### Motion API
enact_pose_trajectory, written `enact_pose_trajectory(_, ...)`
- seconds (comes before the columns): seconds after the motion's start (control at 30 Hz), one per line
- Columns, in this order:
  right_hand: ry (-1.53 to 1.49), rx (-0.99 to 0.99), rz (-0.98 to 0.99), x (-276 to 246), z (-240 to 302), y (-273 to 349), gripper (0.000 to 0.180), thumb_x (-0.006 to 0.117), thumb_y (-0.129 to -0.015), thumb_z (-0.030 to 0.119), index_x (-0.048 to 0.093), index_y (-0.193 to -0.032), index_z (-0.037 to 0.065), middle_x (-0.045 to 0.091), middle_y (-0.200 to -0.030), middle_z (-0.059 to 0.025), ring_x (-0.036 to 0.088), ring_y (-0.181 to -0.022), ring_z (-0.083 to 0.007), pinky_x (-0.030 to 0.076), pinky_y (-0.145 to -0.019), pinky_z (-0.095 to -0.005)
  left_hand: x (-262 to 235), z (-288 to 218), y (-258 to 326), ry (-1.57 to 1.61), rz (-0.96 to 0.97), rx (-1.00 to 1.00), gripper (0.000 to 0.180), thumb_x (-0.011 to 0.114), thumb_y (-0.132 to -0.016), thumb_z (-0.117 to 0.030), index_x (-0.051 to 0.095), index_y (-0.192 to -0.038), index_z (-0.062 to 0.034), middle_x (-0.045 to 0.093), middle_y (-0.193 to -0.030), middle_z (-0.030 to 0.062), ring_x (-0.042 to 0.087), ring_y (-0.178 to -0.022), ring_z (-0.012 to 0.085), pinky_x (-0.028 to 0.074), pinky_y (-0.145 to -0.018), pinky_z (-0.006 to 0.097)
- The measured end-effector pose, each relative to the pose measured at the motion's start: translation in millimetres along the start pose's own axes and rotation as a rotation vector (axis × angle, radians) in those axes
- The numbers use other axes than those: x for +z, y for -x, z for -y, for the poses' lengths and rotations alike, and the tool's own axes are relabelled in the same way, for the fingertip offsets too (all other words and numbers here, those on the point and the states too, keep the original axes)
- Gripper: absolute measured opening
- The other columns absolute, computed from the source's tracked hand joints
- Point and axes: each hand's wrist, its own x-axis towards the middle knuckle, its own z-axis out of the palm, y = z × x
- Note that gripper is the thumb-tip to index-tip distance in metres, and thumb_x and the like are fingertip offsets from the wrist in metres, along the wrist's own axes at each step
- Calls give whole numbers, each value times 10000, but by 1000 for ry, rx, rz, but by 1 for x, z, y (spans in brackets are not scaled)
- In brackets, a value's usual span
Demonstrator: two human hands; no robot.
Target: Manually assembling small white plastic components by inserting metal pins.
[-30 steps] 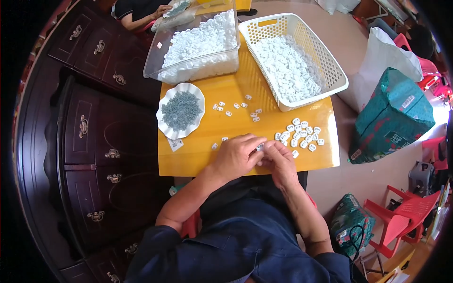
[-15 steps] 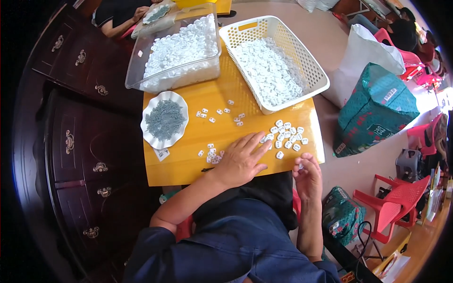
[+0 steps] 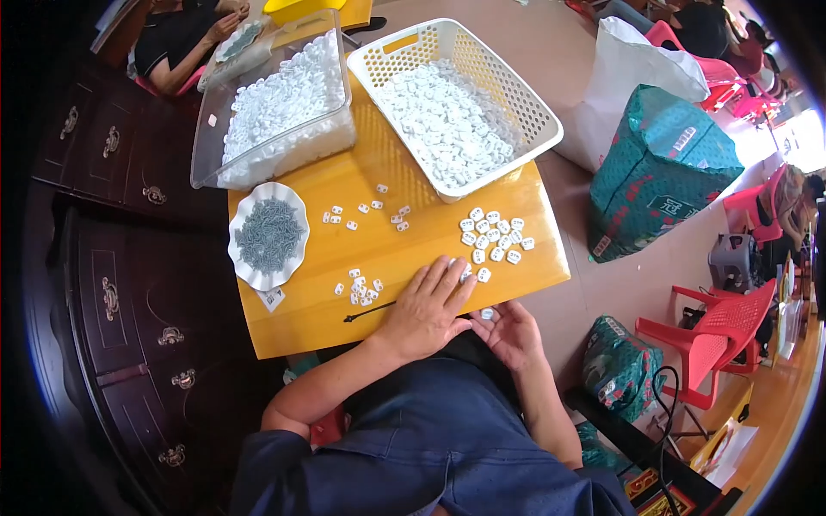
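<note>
Sweeping white pieces (image 3: 492, 238) off the desk (image 3: 344, 322) edge, left hand (image 3: 428, 311) spread flat, right hand (image 3: 514, 334) cupped open below; next probably calls for catching them.

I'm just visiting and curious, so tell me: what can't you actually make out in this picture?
- Head view: whatever lies under the left hand on the yellow table; the palm covers it.
- Whether the right hand holds the small white piece at its fingertips; too small.
- Grey bits in the white dish: too small to identify.
- The person at the top edge: cut off by the frame.
</note>
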Motion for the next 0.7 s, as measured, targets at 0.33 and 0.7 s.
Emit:
enact_pose_trajectory(0.33, -276, 170, 205, -6, -18, -16, 424, 397, -1113, 257, 522, -1404, -24, 617, -1377, -181, 612, -1268, -306, 497, -1116, -459, 27, -14, 22, -64, -22, 288, 588, 701, -880, -237, 567, -1423, -54, 489, -1546, 156, 446, -1450, 356, 357, -1197, 492)
enact_pose_trajectory(0.7, -125, 72, -14, -6, -14, -14, 305, 509, -1083, 192, 583, -1314, 7, 680, -1223, -140, 693, -1101, -257, 609, -945, -443, 10, -5, -13, 172, -144, 297, 458, 700, -865, -110, 634, -1296, 30, 616, -1369, 206, 595, -1303, 355, 507, -1070, 439)
